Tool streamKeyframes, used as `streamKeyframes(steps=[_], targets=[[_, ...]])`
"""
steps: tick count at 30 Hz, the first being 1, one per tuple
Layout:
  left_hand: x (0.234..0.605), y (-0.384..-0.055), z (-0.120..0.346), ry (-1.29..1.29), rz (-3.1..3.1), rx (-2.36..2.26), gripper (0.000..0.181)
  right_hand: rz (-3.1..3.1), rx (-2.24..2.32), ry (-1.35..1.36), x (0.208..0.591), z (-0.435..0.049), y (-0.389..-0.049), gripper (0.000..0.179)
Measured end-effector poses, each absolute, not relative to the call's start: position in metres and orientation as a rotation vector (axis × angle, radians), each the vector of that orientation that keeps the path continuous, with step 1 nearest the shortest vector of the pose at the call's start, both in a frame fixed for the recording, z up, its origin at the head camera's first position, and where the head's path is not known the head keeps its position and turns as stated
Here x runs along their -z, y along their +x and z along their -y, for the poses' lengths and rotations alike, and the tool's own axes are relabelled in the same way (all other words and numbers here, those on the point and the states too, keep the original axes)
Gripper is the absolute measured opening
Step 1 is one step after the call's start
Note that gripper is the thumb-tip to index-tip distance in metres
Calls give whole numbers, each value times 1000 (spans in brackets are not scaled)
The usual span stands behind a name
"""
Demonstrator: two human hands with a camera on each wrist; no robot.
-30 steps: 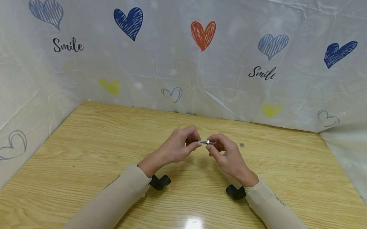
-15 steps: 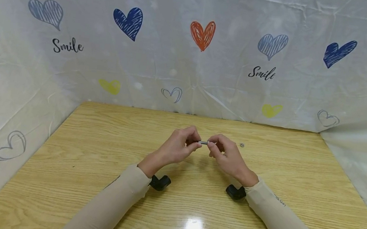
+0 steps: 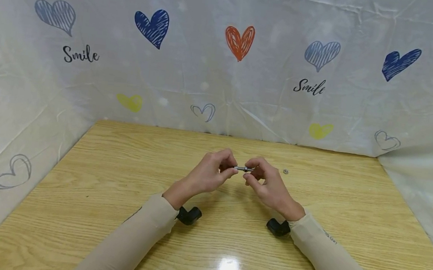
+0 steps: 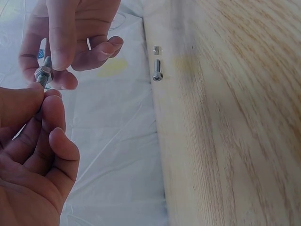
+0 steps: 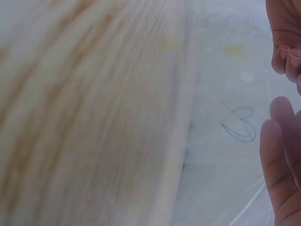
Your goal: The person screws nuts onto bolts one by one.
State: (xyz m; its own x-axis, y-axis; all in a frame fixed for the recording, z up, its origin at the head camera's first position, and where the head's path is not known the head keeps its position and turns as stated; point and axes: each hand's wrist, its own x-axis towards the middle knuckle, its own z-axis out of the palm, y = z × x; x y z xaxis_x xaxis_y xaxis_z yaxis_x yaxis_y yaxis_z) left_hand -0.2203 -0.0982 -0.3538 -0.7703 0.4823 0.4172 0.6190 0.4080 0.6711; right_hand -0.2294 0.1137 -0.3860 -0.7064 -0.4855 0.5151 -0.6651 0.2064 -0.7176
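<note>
My left hand pinches one end of a threaded metal bolt between thumb and forefinger, holding it level above the table. A hex nut sits partway along the thread. Around that nut, the thumb and forefinger of my right hand are curled, the thumb slightly apart from it in the head view. The left fingers hide the bolt's held end. On the tabletop lie a second bolt with a round socket head and a loose nut; the right hand mostly hides this bolt in the head view.
The wooden table meets a pale cloth backdrop printed with hearts along its far edge. Black wrist cameras hang beneath both sleeved forearms. The right wrist view shows mostly tabletop and cloth, with only parts of the hands.
Half a second ago the right fingertips covered the nut; now they are spread a little and the nut shows. The left hand and the bolt stay nearly still.
</note>
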Motion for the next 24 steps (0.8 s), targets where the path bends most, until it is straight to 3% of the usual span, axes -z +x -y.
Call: streamKeyframes(steps=[12, 24], targets=[[355, -220, 97, -993, 2492, 1316, 5, 2315, -1480, 1095, 386, -114, -230, 8], [353, -220, 98, -1009, 2500, 1330, 5, 2383, -1484, 1033, 387, -114, -230, 13]])
